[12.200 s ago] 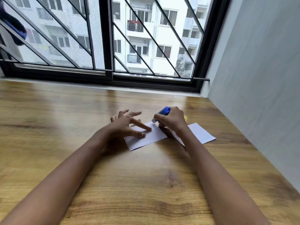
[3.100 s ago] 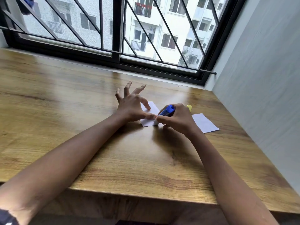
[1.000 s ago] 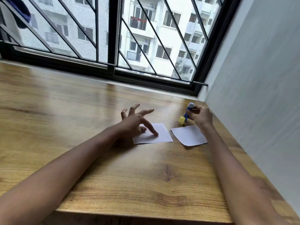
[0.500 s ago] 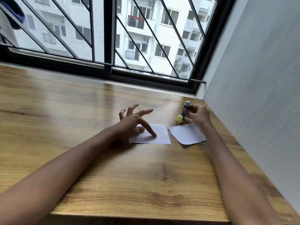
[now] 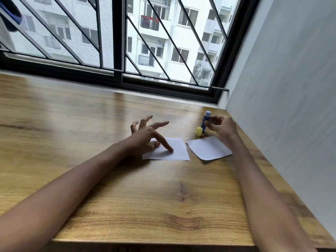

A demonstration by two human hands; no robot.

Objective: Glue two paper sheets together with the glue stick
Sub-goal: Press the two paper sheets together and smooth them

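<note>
Two white paper sheets lie side by side on the wooden table. My left hand (image 5: 145, 137) spreads its fingers and presses its index fingertip on the left sheet (image 5: 174, 150). The right sheet (image 5: 209, 148) lies bare, its near edge a little raised, just in front of my right hand (image 5: 221, 128). The blue glue stick (image 5: 206, 119) stands upright on the table behind that sheet, and my right fingertips pinch its side. Its yellow cap (image 5: 198, 131) stands on the table right beside its base.
The table (image 5: 127, 188) ends at a black window frame (image 5: 163, 86) at the back and a grey wall (image 5: 281, 106) close on the right. Its front edge runs along the bottom of the view.
My right hand carried the glue stick off the left sheet to the back right and stood it beside the cap. My left hand stayed pressing the left sheet.
</note>
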